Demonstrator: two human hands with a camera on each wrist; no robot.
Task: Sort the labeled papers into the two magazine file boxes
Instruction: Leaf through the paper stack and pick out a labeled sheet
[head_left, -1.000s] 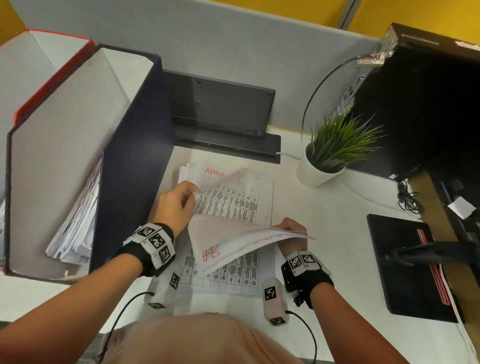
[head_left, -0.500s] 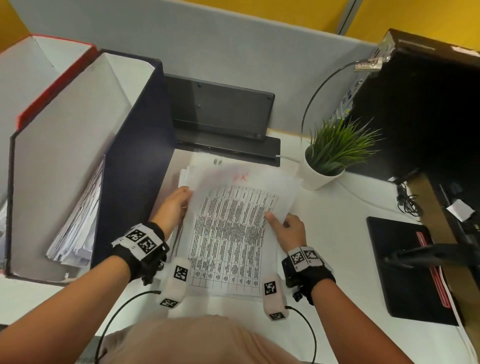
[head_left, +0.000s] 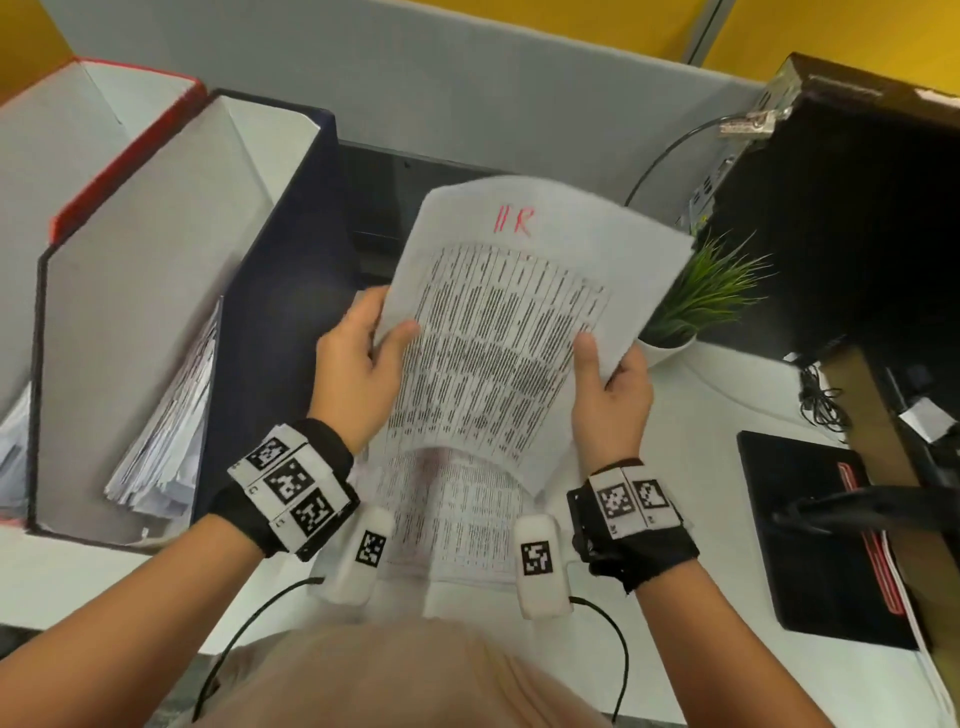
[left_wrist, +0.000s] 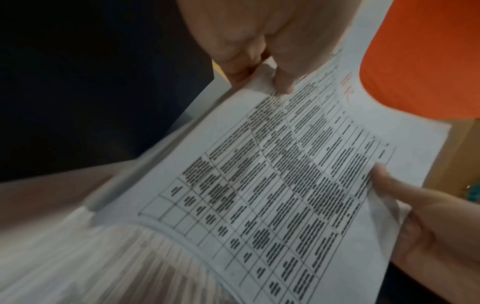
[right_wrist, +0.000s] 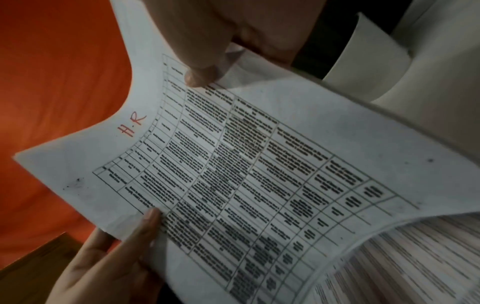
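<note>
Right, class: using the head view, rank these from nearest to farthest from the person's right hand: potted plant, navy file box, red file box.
From the right hand:
1. Potted plant, just beyond it, on the right.
2. Navy file box, across on the left.
3. Red file box, far left, behind the navy one.
</note>
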